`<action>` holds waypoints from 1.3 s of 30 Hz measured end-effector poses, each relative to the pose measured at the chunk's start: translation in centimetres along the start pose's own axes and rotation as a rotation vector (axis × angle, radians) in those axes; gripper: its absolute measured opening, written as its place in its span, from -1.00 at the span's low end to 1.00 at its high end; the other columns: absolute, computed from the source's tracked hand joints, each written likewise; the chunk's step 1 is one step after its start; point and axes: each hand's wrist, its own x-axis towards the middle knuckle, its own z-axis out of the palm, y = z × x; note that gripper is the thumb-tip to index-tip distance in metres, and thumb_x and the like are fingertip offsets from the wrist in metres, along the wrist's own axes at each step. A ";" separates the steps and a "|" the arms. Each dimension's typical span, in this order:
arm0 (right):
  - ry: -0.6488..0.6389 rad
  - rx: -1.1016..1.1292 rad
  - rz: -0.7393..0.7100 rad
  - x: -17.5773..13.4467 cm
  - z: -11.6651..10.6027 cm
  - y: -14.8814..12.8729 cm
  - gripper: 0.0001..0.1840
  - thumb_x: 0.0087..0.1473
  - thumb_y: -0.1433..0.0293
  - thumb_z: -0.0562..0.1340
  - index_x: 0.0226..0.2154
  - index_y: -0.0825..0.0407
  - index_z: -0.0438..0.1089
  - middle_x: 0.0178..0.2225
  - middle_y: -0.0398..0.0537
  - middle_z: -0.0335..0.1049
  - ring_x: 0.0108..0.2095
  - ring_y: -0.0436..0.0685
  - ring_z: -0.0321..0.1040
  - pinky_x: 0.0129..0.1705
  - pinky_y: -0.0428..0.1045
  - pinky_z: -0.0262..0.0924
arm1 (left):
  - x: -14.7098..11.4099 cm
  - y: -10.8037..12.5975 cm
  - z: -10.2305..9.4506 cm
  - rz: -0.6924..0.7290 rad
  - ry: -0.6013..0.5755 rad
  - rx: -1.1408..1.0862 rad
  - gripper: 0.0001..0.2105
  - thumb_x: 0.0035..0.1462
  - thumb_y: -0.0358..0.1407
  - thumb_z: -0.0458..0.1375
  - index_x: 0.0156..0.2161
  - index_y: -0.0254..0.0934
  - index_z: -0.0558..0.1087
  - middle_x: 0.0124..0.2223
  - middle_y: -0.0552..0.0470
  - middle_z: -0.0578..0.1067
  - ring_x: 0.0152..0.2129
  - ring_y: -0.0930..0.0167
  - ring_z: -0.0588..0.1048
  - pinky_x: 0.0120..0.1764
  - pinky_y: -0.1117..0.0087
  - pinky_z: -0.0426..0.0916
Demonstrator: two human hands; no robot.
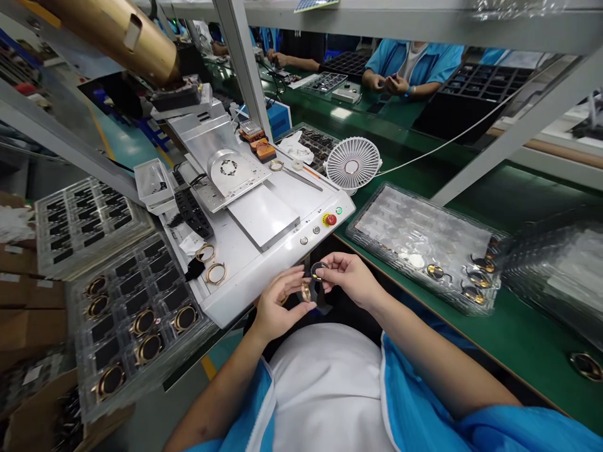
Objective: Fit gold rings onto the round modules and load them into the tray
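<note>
Just in front of the machine's edge, my left hand point(279, 307) pinches a gold watch case ring point(306, 292) between thumb and fingers. Close beside it, my right hand point(352, 277) grips a round black watch part point(319, 270) with a yellowish underside, thumb laid over it. The two pieces are very near each other; whether they touch, I cannot tell. Two more gold rings, one point(215, 273) nearer and one point(205, 253) behind it, lie on the white machine base point(264, 276). To the right, a clear tray point(400, 213) carries several black-and-gold round parts point(478, 279).
Left of me, a clear tray point(155, 376) holds gold-ringed round parts and dark squares. The machine has a metal fixture point(228, 166), a red stop button point(330, 220) and a gold cylinder point(127, 41) overhead. A white fan point(352, 163) and tweezers point(301, 177) are behind. A co-worker point(414, 69) sits opposite.
</note>
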 end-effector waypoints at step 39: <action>-0.040 -0.019 0.070 -1.7 4.0 0.3 -0.50 -0.26 0.33 0.53 -0.40 -0.01 0.21 -0.59 -0.28 0.43 -0.59 -0.01 0.40 -0.57 -0.16 0.23 | -0.5 -2.1 1.4 -0.036 0.310 -0.413 -0.45 -0.28 -0.24 0.60 -0.06 -0.07 0.66 -0.06 -0.06 0.70 -0.17 0.17 0.70 -0.11 0.17 0.64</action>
